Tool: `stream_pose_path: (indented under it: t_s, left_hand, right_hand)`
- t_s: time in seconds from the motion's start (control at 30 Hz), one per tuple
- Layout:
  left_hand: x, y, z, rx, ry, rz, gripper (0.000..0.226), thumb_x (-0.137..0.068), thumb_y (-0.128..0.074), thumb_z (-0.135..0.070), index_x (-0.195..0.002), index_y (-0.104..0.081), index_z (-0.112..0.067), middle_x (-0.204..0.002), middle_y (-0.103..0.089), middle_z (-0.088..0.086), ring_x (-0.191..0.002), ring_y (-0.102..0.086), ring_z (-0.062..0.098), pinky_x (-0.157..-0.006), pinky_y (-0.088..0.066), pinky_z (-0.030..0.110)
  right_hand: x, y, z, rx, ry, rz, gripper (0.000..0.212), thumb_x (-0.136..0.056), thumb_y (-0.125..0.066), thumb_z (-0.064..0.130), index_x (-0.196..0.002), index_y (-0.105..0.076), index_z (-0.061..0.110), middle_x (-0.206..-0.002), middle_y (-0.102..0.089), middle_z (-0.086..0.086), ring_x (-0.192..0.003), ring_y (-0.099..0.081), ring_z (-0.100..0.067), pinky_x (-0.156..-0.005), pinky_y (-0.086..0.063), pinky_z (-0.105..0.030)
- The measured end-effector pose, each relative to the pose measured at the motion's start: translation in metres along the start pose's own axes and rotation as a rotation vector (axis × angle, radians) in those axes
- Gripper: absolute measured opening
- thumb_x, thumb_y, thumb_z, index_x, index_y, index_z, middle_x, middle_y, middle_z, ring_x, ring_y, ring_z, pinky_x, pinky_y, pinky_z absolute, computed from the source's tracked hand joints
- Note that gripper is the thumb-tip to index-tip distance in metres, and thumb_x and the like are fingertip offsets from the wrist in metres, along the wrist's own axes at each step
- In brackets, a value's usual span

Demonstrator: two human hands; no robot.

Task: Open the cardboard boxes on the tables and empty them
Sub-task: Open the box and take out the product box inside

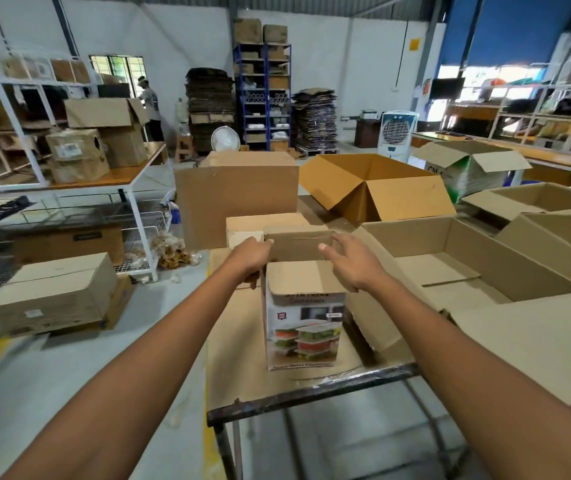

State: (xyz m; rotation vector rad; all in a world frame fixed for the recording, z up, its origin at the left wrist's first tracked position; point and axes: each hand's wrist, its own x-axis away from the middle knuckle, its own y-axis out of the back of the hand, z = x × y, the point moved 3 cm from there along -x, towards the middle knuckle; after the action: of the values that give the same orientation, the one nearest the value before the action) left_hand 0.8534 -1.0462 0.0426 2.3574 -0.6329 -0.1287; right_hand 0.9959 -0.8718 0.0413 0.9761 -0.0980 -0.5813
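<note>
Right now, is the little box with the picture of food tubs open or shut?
Open: the little box stands upright, its top flaps lifted, left hand and right hand at its edges. Its inside is hidden.

Raised flaps hide what lies inside the printed box point(303, 327), and its lettering is too blurred to read. The left hand point(251, 256) has its fingertips hidden behind the box's 9 o'clock side. At 3 o'clock an open carton point(561, 233) is cut off by the frame edge. At 8 o'clock the floor carton point(52, 296) bears a label too small to read.

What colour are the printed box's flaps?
Plain brown; box flaps show best in head view.
</note>
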Motion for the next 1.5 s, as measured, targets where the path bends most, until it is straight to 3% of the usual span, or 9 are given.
stream_pose_path:
  t_s: [0.1,0.17,0.37,0.47,0.57,0.73,0.9,1.23,1.5]
  left_hand:
    - [0.012,0.012,-0.004,-0.232,-0.074,-0.124,0.059,-0.101,-0.031,-0.056,-0.133,-0.047,-0.008,-0.111,-0.067,0.02,-0.09,-0.067,0.037,-0.072,-0.054,0.036]
    - [0.025,0.021,-0.008,-0.336,-0.144,-0.234,0.065,-0.101,-0.031,-0.058,-0.141,-0.045,-0.009,-0.131,-0.059,0.02,-0.114,-0.059,0.04,-0.092,-0.051,0.046]
    - [0.091,0.03,0.005,-0.281,-0.395,-0.508,0.05,-0.103,-0.044,-0.044,-0.145,-0.045,-0.017,-0.141,-0.049,0.012,-0.132,-0.04,0.03,-0.101,-0.036,0.038]
    - [0.129,0.025,0.023,-0.208,-0.45,-0.586,0.047,-0.103,-0.047,-0.039,-0.145,-0.044,-0.018,-0.142,-0.047,0.006,-0.134,-0.038,0.021,-0.1,-0.027,0.024]
    - [0.164,0.027,0.055,-0.18,-0.411,-0.654,0.046,-0.102,-0.05,-0.036,-0.144,-0.045,-0.019,-0.143,-0.048,0.002,-0.133,-0.039,0.016,-0.103,-0.027,0.023]
    - [0.202,0.035,0.111,-0.073,-0.308,-0.741,0.045,-0.101,-0.053,-0.034,-0.143,-0.047,-0.019,-0.141,-0.05,0.0,-0.132,-0.042,0.016,-0.104,-0.036,0.03]
    - [0.215,0.047,0.188,0.004,-0.264,-0.699,0.045,-0.1,-0.052,-0.035,-0.141,-0.049,-0.018,-0.135,-0.052,-0.002,-0.129,-0.044,0.014,-0.104,-0.044,0.053]
    - [0.15,0.144,0.345,-0.019,-0.197,-0.54,0.049,-0.098,-0.055,-0.037,-0.142,-0.049,-0.015,-0.138,-0.053,0.0,-0.13,-0.045,0.018,-0.102,-0.045,0.049]
    - [0.053,0.2,0.369,0.001,-0.273,-0.441,0.052,-0.098,-0.052,-0.043,-0.143,-0.048,-0.017,-0.138,-0.052,0.0,-0.129,-0.044,0.016,-0.102,-0.045,0.045]
  right_hand:
    - [0.007,0.007,0.006,0.047,0.045,-0.047,0.076,-0.092,-0.045,0.067,-0.153,-0.038,0.022,-0.162,-0.031,-0.009,-0.148,-0.03,-0.028,-0.116,-0.033,-0.05]
    - [0.02,0.015,0.016,0.055,0.09,-0.111,0.072,-0.093,-0.048,0.064,-0.151,-0.041,0.023,-0.163,-0.029,-0.008,-0.149,-0.028,-0.027,-0.117,-0.033,-0.051]
    - [0.081,0.022,0.047,-0.114,0.241,-0.279,0.063,-0.095,-0.054,0.058,-0.149,-0.044,0.027,-0.161,-0.032,0.002,-0.15,-0.025,-0.016,-0.117,-0.029,-0.043]
    - [0.109,0.007,0.055,-0.23,0.314,-0.327,0.06,-0.094,-0.056,0.053,-0.145,-0.05,0.024,-0.158,-0.039,0.001,-0.147,-0.031,-0.015,-0.114,-0.031,-0.037]
    - [0.134,-0.022,0.069,-0.373,0.365,-0.331,0.058,-0.09,-0.057,0.051,-0.137,-0.058,0.016,-0.149,-0.051,-0.003,-0.138,-0.044,-0.016,-0.108,-0.039,-0.03]
    - [0.162,-0.088,0.09,-0.535,0.374,-0.259,0.058,-0.09,-0.059,0.049,-0.135,-0.06,0.013,-0.144,-0.055,-0.005,-0.135,-0.049,-0.019,-0.107,-0.048,-0.047]
    - [0.166,-0.174,0.106,-0.552,0.356,-0.132,0.06,-0.09,-0.061,0.051,-0.138,-0.056,0.015,-0.141,-0.055,-0.002,-0.133,-0.05,-0.017,-0.101,-0.051,-0.05]
    - [0.118,-0.306,0.192,-0.542,0.237,-0.071,0.063,-0.088,-0.061,0.053,-0.143,-0.049,0.025,-0.146,-0.051,0.0,-0.134,-0.049,-0.015,-0.099,-0.053,-0.043]
    - [0.062,-0.353,0.239,-0.53,0.135,-0.123,0.063,-0.087,-0.06,0.052,-0.144,-0.047,0.026,-0.145,-0.051,0.001,-0.133,-0.049,-0.012,-0.1,-0.053,-0.038]
